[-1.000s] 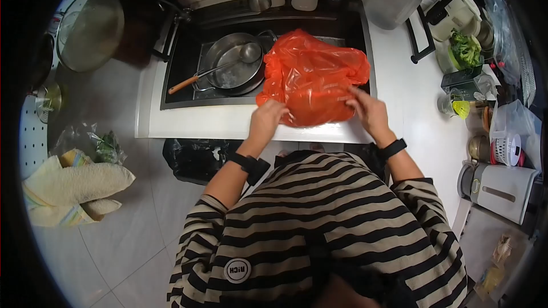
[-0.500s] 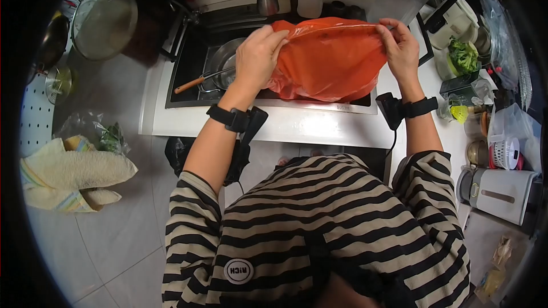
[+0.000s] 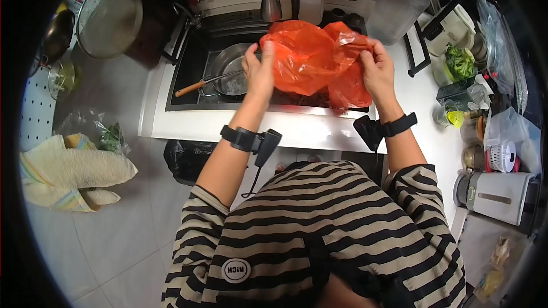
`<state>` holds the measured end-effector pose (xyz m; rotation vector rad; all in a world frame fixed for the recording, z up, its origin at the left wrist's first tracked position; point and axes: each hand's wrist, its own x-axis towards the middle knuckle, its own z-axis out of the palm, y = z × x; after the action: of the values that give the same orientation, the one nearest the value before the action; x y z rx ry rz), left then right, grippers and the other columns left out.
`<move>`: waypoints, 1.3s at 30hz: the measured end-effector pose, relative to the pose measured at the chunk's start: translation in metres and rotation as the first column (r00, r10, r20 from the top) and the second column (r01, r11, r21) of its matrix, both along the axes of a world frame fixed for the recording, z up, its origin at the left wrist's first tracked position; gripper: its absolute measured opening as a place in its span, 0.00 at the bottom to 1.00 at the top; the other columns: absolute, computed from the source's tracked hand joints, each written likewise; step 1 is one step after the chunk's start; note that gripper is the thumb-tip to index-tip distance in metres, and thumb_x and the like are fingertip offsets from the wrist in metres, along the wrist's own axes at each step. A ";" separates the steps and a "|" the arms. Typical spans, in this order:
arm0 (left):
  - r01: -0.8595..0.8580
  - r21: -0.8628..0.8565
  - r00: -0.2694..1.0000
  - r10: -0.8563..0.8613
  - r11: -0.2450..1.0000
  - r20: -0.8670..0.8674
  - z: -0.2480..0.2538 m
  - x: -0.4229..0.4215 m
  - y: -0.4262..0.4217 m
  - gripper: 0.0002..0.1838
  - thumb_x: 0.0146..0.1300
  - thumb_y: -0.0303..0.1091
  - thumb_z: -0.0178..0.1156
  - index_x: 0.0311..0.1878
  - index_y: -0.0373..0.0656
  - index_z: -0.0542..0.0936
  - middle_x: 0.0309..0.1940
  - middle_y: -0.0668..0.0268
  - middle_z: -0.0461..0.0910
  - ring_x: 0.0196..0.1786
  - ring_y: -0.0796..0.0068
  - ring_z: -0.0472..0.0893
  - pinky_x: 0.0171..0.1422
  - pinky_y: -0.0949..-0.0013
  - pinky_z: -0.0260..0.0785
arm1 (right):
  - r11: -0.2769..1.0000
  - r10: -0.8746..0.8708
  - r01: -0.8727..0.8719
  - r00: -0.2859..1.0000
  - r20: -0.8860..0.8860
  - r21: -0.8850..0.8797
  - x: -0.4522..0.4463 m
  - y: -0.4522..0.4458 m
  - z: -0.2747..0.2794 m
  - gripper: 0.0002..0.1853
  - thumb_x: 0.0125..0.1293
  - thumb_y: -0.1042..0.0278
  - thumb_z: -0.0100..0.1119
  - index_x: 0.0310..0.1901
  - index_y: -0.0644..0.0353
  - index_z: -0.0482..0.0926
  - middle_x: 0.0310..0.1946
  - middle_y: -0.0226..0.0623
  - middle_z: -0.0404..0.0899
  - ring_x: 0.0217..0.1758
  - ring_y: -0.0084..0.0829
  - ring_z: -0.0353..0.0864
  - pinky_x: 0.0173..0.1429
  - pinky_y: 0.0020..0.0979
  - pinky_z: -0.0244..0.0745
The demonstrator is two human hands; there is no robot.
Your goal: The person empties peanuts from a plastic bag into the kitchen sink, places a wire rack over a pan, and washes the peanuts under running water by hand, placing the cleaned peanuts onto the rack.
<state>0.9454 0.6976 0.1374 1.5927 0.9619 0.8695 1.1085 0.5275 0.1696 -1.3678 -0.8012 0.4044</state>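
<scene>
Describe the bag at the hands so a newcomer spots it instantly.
Start at the dark sink set into the white counter. Over its right half, between the left hand and right hand, is a crumpled plastic bag. Its bright orange-red colour sets it apart from the grey metal pan to its left.

Ladle (image 3: 192,88), wooden-handled, left of centre: far end hidden behind left hand (image 3: 260,74). Metal pot (image 3: 230,71), same place: right side obscured. Sink (image 3: 191,51), centre: right part covered by red plastic bag (image 3: 302,60). Packet (image 3: 489,284), lower right: blurred, contents indistinct.
</scene>
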 end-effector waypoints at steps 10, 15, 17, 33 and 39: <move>0.713 -0.639 0.697 -0.193 0.289 0.690 -0.032 -0.008 -0.016 0.27 0.62 0.51 0.49 0.56 0.40 0.67 0.52 0.59 0.72 0.52 0.65 0.75 0.54 0.61 0.70 | 0.930 0.366 -0.189 0.578 -0.729 0.316 -0.090 0.019 -0.025 0.19 0.65 0.73 0.37 0.58 0.64 0.61 0.54 0.37 0.69 0.56 0.28 0.69 0.60 0.28 0.63; 0.463 -0.696 0.860 -0.089 0.549 0.503 -0.065 -0.038 -0.025 0.19 0.64 0.42 0.48 0.55 0.42 0.68 0.48 0.61 0.75 0.47 0.68 0.77 0.51 0.64 0.72 | 0.751 0.432 -0.510 0.860 -0.272 -0.420 -0.092 -0.002 -0.039 0.21 0.63 0.68 0.49 0.56 0.64 0.63 0.48 0.42 0.72 0.49 0.32 0.73 0.53 0.29 0.66; 0.530 -0.650 0.818 -0.126 0.545 0.562 -0.077 -0.049 -0.016 0.19 0.65 0.41 0.48 0.55 0.42 0.68 0.48 0.62 0.74 0.47 0.68 0.77 0.50 0.64 0.73 | 0.928 0.261 -0.207 0.955 0.144 -0.310 -0.104 -0.021 -0.032 0.22 0.58 0.62 0.58 0.51 0.62 0.65 0.49 0.40 0.69 0.52 0.28 0.68 0.53 0.28 0.63; 0.586 -0.658 0.766 -0.058 0.472 0.641 -0.096 -0.073 -0.052 0.26 0.60 0.41 0.56 0.60 0.46 0.62 0.54 0.65 0.70 0.57 0.68 0.71 0.60 0.57 0.65 | 0.996 0.069 -0.063 0.994 0.090 -0.061 -0.085 0.024 -0.128 0.33 0.52 0.65 0.66 0.57 0.64 0.61 0.55 0.41 0.66 0.57 0.33 0.66 0.61 0.34 0.62; 0.689 -0.645 0.630 0.166 0.331 0.759 -0.049 -0.122 -0.061 0.40 0.54 0.66 0.50 0.61 0.46 0.63 0.60 0.63 0.65 0.62 0.65 0.65 0.64 0.52 0.56 | 0.844 0.537 -0.508 0.806 0.249 -0.173 -0.132 0.055 -0.095 0.26 0.53 0.70 0.60 0.54 0.64 0.65 0.50 0.44 0.70 0.51 0.41 0.71 0.53 0.36 0.67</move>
<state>0.8231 0.6366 0.0885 0.2503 0.3315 0.4135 0.9765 0.5826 0.0742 -1.2974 -1.4348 0.6919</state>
